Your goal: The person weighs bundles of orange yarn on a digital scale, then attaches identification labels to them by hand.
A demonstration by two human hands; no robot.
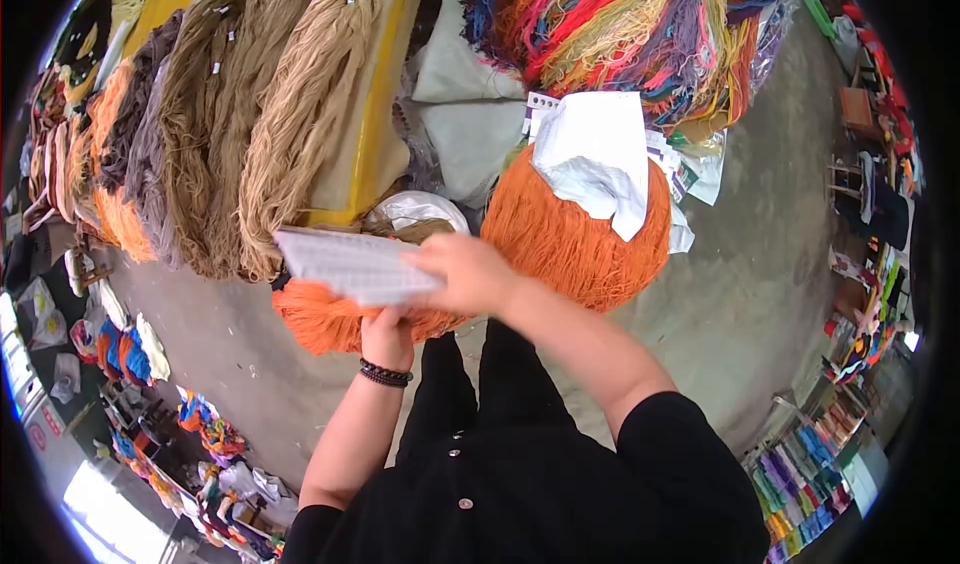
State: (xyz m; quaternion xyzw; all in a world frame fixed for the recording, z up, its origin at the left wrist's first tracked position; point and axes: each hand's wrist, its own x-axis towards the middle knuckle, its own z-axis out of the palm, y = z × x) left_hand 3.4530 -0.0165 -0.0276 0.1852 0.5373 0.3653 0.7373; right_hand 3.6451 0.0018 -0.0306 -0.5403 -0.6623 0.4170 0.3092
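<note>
A greyish-white sheaf of printed paper [355, 267], blurred by motion, is tilted in front of me. My right hand [465, 274] is closed on its right end. My left hand [387, 332], with a dark bead bracelet at the wrist, is at the lower edge of the paper and seems to grip it; most of its fingers are hidden. Just behind and beneath the paper hangs a bundle of orange yarn [318, 316]. To the right, a larger bundle of orange yarn [575, 239] carries a crumpled white sheet [600, 154] on top.
Brown and tan yarn hanks [310, 104] lie over a yellow-edged table [385, 84] at left. A heap of multicoloured yarn [620, 34] is at the back, beside pale sacks [470, 144]. Grey concrete floor [755, 264] shows around me, with racks of coloured yarn [800, 484] at lower right.
</note>
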